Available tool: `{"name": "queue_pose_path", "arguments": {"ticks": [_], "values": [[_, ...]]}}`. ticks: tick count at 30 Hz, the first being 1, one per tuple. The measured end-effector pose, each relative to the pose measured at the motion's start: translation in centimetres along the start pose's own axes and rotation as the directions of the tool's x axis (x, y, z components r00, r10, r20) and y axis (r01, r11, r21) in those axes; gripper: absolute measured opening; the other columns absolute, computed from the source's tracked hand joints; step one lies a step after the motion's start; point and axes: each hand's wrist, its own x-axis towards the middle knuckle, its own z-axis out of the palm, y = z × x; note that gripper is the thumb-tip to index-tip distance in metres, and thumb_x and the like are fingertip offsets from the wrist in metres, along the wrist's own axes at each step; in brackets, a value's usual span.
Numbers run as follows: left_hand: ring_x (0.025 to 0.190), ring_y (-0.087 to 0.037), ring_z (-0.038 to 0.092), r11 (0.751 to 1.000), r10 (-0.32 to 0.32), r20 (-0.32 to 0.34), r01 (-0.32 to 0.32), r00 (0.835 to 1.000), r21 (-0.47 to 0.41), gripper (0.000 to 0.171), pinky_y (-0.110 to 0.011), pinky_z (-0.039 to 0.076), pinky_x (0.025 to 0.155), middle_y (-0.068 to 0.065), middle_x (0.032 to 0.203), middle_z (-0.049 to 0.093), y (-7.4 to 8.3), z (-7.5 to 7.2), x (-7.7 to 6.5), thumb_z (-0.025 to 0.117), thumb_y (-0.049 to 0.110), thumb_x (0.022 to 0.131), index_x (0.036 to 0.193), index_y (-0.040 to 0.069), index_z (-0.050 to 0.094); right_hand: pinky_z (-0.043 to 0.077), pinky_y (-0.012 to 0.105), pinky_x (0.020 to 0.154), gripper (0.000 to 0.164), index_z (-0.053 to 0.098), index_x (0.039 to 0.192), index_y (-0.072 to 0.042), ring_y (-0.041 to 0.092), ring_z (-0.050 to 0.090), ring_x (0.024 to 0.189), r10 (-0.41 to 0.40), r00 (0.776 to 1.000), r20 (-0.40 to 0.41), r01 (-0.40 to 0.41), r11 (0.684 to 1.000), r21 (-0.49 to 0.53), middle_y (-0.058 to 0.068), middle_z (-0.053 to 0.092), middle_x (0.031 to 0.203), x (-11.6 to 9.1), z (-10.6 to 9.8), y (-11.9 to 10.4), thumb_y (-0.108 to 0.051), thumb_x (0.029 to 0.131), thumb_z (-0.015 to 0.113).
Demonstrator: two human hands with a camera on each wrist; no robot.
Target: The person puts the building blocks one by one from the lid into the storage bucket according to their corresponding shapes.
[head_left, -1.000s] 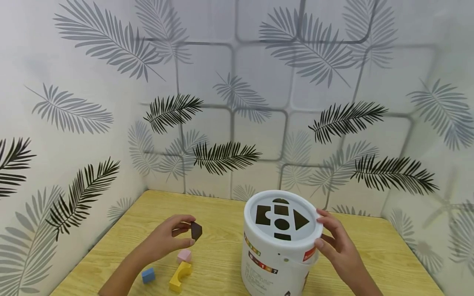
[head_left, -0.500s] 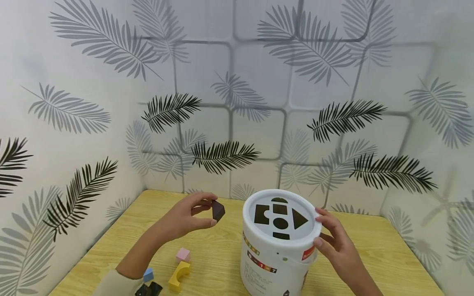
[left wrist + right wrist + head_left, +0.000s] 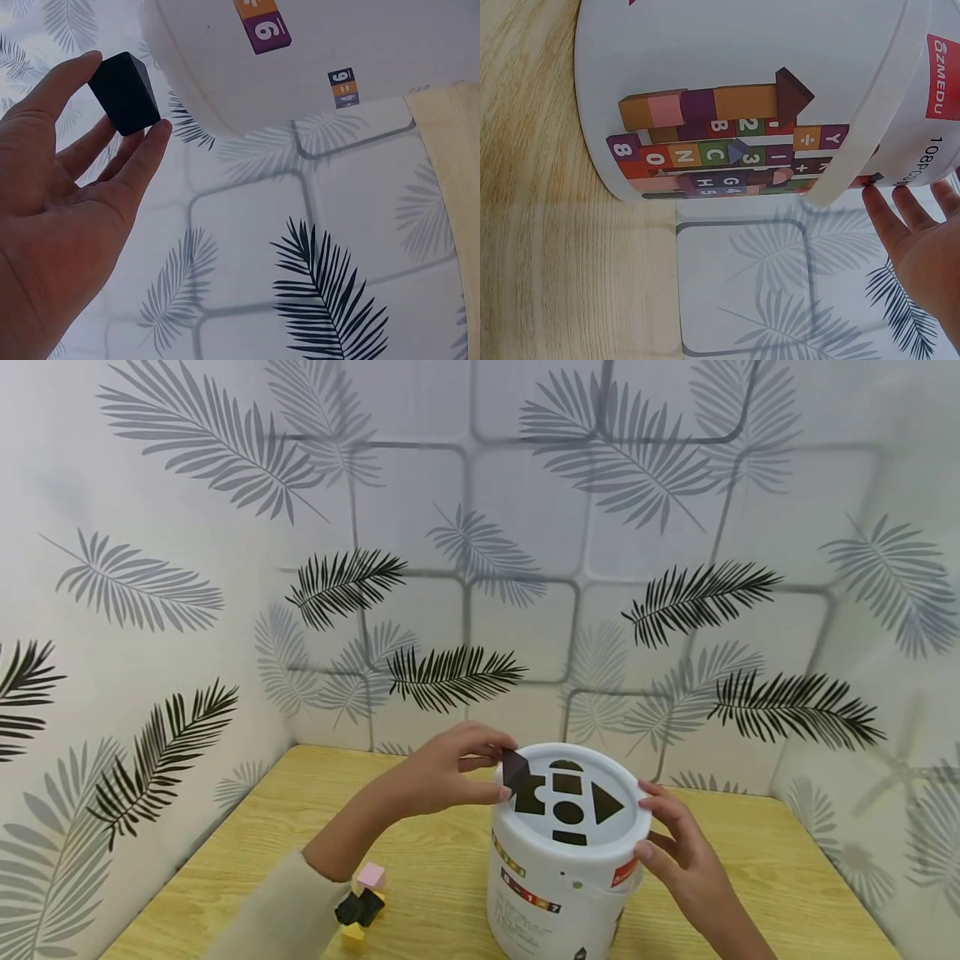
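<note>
My left hand (image 3: 457, 768) pinches a dark triangular block (image 3: 514, 772) between thumb and fingertips. In the head view the block overlaps the left rim of a white bucket (image 3: 540, 893); whether they touch I cannot tell. Shaped holes pierce the bucket's lid (image 3: 592, 837): an arch, squares, a circle, a triangle and a half-round. In the left wrist view the dark block (image 3: 124, 94) is beside the bucket wall (image 3: 217, 75). My right hand (image 3: 686, 852) rests its extended fingers and thumb against the lid's right edge. Seen from the right wrist, its fingertips (image 3: 877, 199) touch the bucket's side.
On the wooden table (image 3: 435, 877), left of the bucket, lie a pink cube (image 3: 371, 876) and a yellow arch block (image 3: 353, 938). The small black wrist camera (image 3: 358, 907) on my left sleeve partly covers the yellow one. Leaf-patterned cloth (image 3: 525, 610) hangs behind and at the sides.
My left hand has carried the dark block right and up from the table's left side to the lid's left rim. The sleeve now covers the blue block. My right hand has stayed on the lid.
</note>
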Motion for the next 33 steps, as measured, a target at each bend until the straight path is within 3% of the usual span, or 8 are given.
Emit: {"name": "queue_pose_path", "arguments": {"ticks": [7, 14, 20, 28, 33], "values": [[0.123, -0.02, 0.057, 0.995, -0.026, 0.049, 0.021, 0.998, 0.097, 0.055, -0.033, 0.044, 0.111, -0.002, 0.132, 0.055, 0.8, 1.8, 2.6, 0.079, 0.024, 0.088, 0.137, 0.01, 0.059, 0.046, 0.011, 0.095, 0.041, 0.045, 0.136, 0.002, -0.005, 0.04, 0.135, -0.004, 1.0, 0.006, 0.004, 1.0, 0.005, -0.008, 0.039, 0.154, 0.0, 0.0, 0.0, 0.009, 0.097, 0.055], [0.123, -0.017, 0.057, 0.993, -0.06, 0.099, 0.05, 0.993, 0.106, 0.054, -0.024, 0.045, 0.108, 0.001, 0.13, 0.055, 1.6, 3.5, 4.7, 0.08, 0.022, 0.087, 0.137, 0.012, 0.059, 0.046, 0.011, 0.095, 0.04, 0.044, 0.136, 0.001, -0.005, 0.042, 0.132, 0.011, 1.0, 0.004, -0.011, 1.0, -0.009, -0.01, 0.038, 0.154, 0.0, 0.0, -0.2, 0.007, 0.098, 0.056], [0.125, -0.014, 0.058, 0.98, -0.091, 0.155, 0.06, 0.984, 0.192, 0.055, -0.028, 0.047, 0.107, 0.001, 0.13, 0.055, 1.9, 5.0, 6.4, 0.079, 0.028, 0.089, 0.138, 0.015, 0.059, 0.045, 0.011, 0.096, 0.04, 0.044, 0.137, 0.0, -0.007, 0.039, 0.134, 0.019, 1.0, 0.007, -0.019, 1.0, -0.021, -0.011, 0.038, 0.153, 0.0, -0.1, -0.1, 0.005, 0.099, 0.055], [0.123, -0.013, 0.06, 0.96, -0.094, 0.204, 0.035, 0.974, 0.277, 0.055, -0.025, 0.05, 0.1, 0.003, 0.132, 0.058, 2.1, 6.3, 7.7, 0.078, 0.032, 0.09, 0.138, 0.016, 0.058, 0.045, 0.011, 0.097, 0.04, 0.043, 0.137, 0.002, -0.006, 0.041, 0.133, -0.005, 1.0, 0.015, 0.005, 1.0, -0.004, -0.009, 0.037, 0.154, -0.1, -0.2, 0.1, 0.008, 0.099, 0.054], [0.111, -0.006, 0.059, 0.938, -0.098, 0.229, 0.013, 0.969, 0.346, 0.053, -0.022, 0.049, 0.093, 0.008, 0.123, 0.062, 2.1, 6.7, 8.2, 0.078, 0.036, 0.089, 0.136, 0.019, 0.061, 0.043, 0.01, 0.097, 0.041, 0.043, 0.138, 0.0, -0.006, 0.04, 0.133, 0.012, 1.0, 0.014, -0.012, 1.0, -0.023, -0.008, 0.036, 0.155, 0.0, -0.2, 0.1, 0.005, 0.099, 0.055]]}}
